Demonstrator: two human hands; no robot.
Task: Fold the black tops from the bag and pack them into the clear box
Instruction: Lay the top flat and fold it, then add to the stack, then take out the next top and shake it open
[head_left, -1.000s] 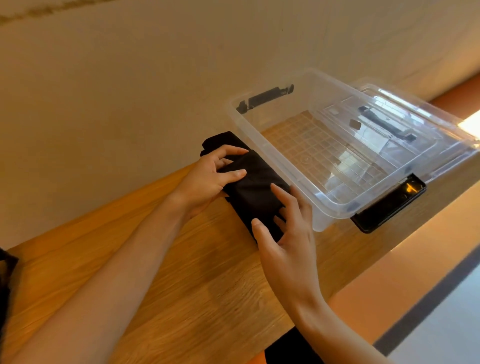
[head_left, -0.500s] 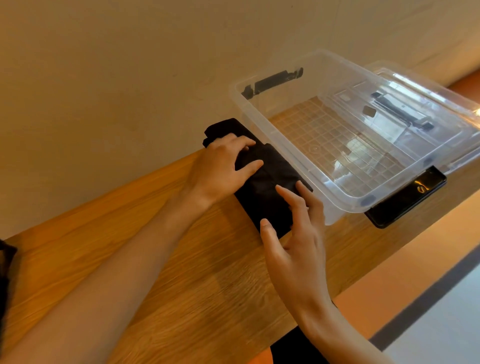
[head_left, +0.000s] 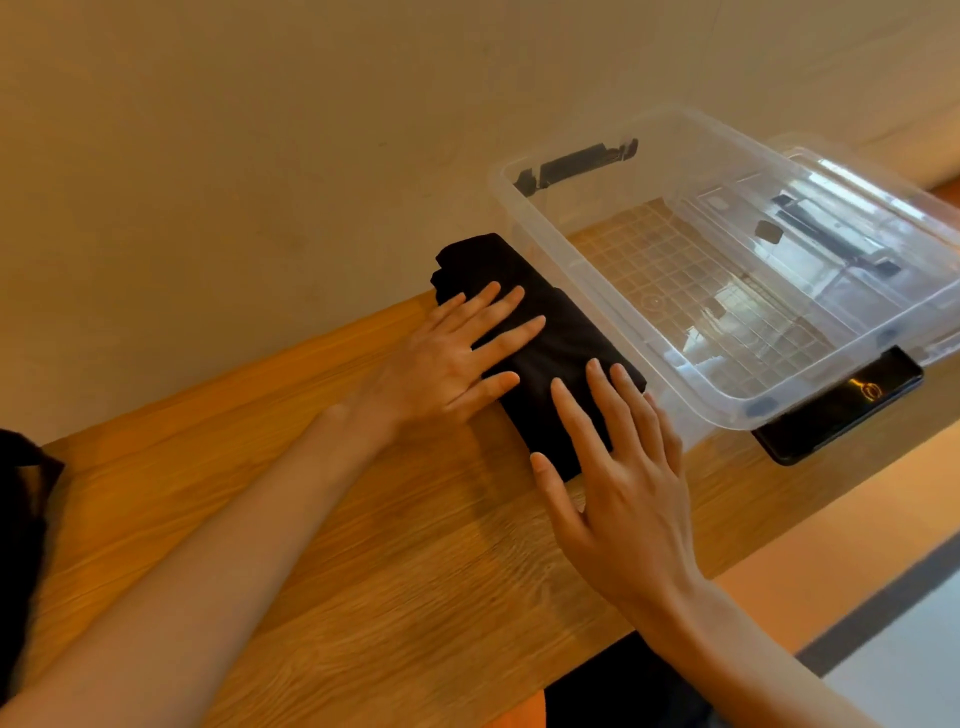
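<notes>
A folded black top (head_left: 553, 353) lies on the wooden table (head_left: 395, 582), pressed against the near left wall of the clear box (head_left: 587, 260). My left hand (head_left: 447, 364) lies flat on its far half with fingers straight and spread. My right hand (head_left: 618, 467) rests flat on its near end, fingers straight, thumb on the table side. The box stands open with nothing inside; its gridded floor shows through.
The box's clear lid (head_left: 872, 208) leans at its right side. A black phone (head_left: 841, 410) lies under the box's near corner. Dark fabric (head_left: 21, 519) shows at the left edge. A plain wall runs right behind the table.
Both hands have flattened onto the top: the left hand's fingers spread out over its far half, and the right hand's fingers came down onto its near end.
</notes>
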